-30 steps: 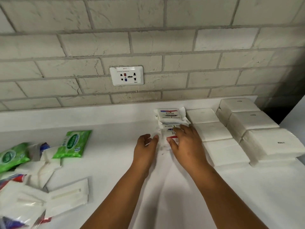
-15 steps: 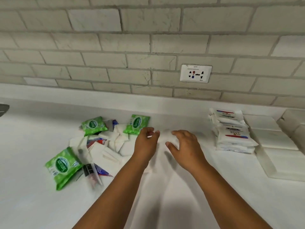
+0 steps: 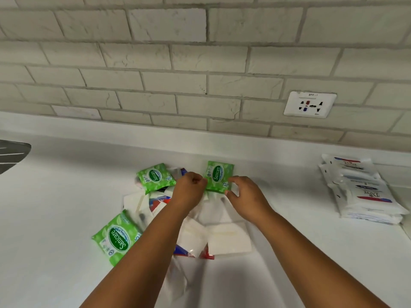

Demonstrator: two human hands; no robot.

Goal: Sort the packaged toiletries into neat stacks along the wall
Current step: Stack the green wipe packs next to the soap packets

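Scene: A person leans over a white table (image 3: 66, 218) set against a brick wall (image 3: 200, 63), both hands at a loose heap of packaged toiletries.

Landmark: The wall socket (image 3: 309, 104) serves as the fixed mark; everything below is placed from it.

Step in hand: By the look of it, taking up the green wipes packet (image 3: 219, 176) that lies below and left of the socket, at the far edge of the heap.

Left hand (image 3: 189, 190): Fingers curled at the packet's left edge, touching or just beside it; whether they actually pinch it cannot be told from this angle.

Right hand (image 3: 244, 194): Half open, fingers bent toward the packet's lower right corner, with nothing clearly held.

Other green packets: A second (image 3: 155, 177) lies further left of the socket, tilted on the heap; a third (image 3: 116, 237) sits lower and further left again, nearest the person.

Heap: White sachets (image 3: 226, 238) and red-and-blue packs (image 3: 159, 202) overlap beneath the forearms.

Finished stack: The white soap packs (image 3: 364, 196) stand piled below and right of the socket, close to the wall.

Doing it well: Pinch the packet by both short edges and lift it straight up, so the slippery sachets under it are not dragged along. Gather the three green packets together, square their edges, and set them near the wall left of the soap stack.

Risk: Soft packets are likely to slide off one another if stacked crooked.
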